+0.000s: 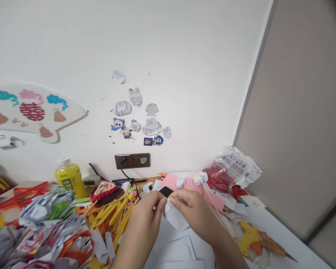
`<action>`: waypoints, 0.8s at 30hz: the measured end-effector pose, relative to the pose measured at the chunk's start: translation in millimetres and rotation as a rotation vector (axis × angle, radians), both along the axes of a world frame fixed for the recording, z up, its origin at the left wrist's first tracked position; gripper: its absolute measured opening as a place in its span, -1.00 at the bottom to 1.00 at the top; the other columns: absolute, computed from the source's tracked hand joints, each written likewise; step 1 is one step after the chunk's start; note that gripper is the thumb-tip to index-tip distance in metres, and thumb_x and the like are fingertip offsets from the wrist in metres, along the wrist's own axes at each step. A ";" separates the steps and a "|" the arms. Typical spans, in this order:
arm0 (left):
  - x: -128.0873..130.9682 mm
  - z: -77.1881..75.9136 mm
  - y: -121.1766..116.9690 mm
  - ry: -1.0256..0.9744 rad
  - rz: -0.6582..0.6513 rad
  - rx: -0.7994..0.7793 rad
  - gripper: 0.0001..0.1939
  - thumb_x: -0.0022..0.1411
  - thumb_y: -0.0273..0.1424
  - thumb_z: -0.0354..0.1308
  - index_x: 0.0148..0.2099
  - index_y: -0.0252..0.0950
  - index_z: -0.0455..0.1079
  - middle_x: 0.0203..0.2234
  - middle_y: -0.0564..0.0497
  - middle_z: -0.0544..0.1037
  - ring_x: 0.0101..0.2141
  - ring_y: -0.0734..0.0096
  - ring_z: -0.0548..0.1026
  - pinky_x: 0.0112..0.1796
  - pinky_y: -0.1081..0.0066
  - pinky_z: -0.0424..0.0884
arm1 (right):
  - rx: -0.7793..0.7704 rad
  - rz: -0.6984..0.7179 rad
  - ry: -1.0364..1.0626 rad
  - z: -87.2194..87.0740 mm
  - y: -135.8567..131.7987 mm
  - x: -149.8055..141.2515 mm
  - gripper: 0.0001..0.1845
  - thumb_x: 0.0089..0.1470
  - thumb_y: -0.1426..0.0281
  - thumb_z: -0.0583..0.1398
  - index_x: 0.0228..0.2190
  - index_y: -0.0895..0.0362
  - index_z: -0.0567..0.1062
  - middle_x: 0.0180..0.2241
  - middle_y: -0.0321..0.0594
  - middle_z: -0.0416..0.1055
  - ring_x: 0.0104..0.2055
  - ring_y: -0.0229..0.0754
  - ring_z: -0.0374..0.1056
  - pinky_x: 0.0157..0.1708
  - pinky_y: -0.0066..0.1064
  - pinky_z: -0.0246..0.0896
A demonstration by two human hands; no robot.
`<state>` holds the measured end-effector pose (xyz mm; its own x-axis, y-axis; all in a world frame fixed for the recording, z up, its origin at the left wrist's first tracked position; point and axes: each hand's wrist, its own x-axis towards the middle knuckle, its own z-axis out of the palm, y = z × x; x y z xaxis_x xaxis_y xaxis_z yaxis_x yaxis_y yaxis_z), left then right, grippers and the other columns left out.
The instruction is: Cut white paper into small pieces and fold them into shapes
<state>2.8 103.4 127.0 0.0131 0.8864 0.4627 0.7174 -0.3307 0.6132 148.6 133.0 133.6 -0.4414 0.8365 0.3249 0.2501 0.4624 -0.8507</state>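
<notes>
A piece of white paper [177, 219] is pinched at its upper edge between my two hands, just above the table. My left hand [150, 207] grips it with thumb and fingers. Close beside it, my right hand [190, 209] pinches the same edge, thumb tips nearly meeting. Behind the fingertips lies a dark flat object [166, 191], partly hidden. Below the hands, white sheets with drawn or cut lines [176, 248] lie flat on the table. White paper flowers [198, 179] on thin sticks rest on pink paper [170, 181] just beyond.
Crumpled paper scraps [53, 231] and yellow strips [112, 215] heap up at the left. A yellow bottle [71, 178] stands by the wall. At the right lie a yellow glue gun [249, 239] and a clear plastic bag [236, 164]. A plug sits in the wall socket [132, 160].
</notes>
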 end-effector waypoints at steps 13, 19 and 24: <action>2.6 0.5 0.4 -0.180 -0.002 -0.013 -0.77 0.12 -0.28 0.01 -0.54 -0.23 0.22 -0.68 0.12 0.34 -0.60 0.44 0.32 -0.53 0.51 0.20 | -0.002 -0.104 0.014 1.6 -0.9 -0.6 -0.79 0.15 0.33 -0.02 -0.47 0.12 0.28 -0.54 -0.38 0.17 -0.50 -0.31 0.08 -0.52 -0.50 -0.02; -2.4 3.3 1.3 -0.607 0.012 -0.115 -0.77 0.04 -0.23 0.08 -0.51 -0.26 0.20 -0.67 0.13 0.32 -0.59 0.47 0.32 -0.55 0.52 0.23 | -0.169 -0.006 0.153 -1.9 10.0 15.1 -0.79 0.06 0.26 0.06 -0.45 0.15 0.31 -0.61 -0.39 0.19 -0.54 -0.30 0.18 -0.53 -0.50 0.08; -1.8 8.9 -1.9 -0.653 -0.026 -0.185 -0.76 -0.04 -0.28 0.14 -0.59 -0.27 0.19 -0.69 0.14 0.31 -0.60 0.51 0.29 -0.57 0.55 0.22 | -0.202 0.009 0.174 -2.8 11.8 17.4 -0.84 -0.01 0.30 0.12 -0.46 0.15 0.36 -0.65 -0.42 0.21 -0.61 -0.32 0.22 -0.59 -0.52 0.13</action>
